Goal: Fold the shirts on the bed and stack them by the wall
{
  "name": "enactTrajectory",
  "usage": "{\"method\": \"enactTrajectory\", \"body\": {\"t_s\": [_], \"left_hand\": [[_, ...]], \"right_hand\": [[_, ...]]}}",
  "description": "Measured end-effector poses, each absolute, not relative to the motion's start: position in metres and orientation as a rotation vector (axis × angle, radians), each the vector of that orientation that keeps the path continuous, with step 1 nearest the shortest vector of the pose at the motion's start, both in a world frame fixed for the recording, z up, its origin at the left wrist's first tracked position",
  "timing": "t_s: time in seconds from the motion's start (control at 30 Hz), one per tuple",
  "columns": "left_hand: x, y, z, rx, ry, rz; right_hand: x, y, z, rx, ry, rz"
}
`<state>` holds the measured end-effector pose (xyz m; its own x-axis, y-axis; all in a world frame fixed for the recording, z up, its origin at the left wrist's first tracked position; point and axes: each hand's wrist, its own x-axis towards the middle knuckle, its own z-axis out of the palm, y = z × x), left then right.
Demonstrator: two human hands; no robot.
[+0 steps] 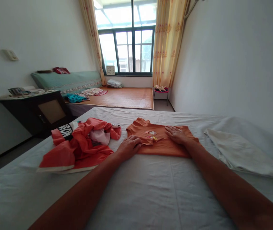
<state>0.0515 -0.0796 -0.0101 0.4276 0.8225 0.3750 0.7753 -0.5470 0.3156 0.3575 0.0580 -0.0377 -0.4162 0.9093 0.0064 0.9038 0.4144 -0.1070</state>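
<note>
Bare hands at an orange shirt, head view. The orange shirt is lying spread on a surface covered by a white sheet, between both forearms, its small printed figures facing up; the left grip, a bare hand with slightly curved fingers, is resting at the shirt's left part, though one cannot tell whether it is pinching any fabric; the right grip, palm down and fingers extended close together, is lying flat upon the shirt, right of the print, and is not clasping anything. To the left, a rumpled heap of red clothing is lying near the shirt, a black patch with white lettering showing at its far left; to the right, well apart, a pale cloth is lying on the sheet. Beyond, a bed is standing below a window; a dark cabinet is standing at left, a small stool at right.
</note>
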Motion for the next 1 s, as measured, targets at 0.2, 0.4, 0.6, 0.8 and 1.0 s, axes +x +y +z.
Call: {"method": "enactTrajectory", "body": {"t_s": [0.2, 0.4, 0.6, 0.8, 1.0], "left_hand": [[0.053, -0.061, 0.002, 2.536, 1.621, 0.557], [0.032, -0.014, 0.014, 2.627, 1.866, 0.377], [0.003, 0.023, 0.026, 2.197, 2.290, 0.199], [0.021, 0.084, 0.012, 2.009, 2.186, 0.477], [0.044, 0.116, -0.008, 1.772, 2.047, 0.739]], "right_hand": [[0.420, 0.079, -0.046, -1.947, -2.389, 0.106], [0.421, 0.081, -0.052, -1.941, -2.323, 0.048], [0.423, 0.083, -0.057, -1.976, -2.218, 0.029], [0.429, 0.090, -0.057, -2.037, -1.981, -0.011], [0.439, 0.092, -0.049, -1.988, -1.883, 0.004]]}}
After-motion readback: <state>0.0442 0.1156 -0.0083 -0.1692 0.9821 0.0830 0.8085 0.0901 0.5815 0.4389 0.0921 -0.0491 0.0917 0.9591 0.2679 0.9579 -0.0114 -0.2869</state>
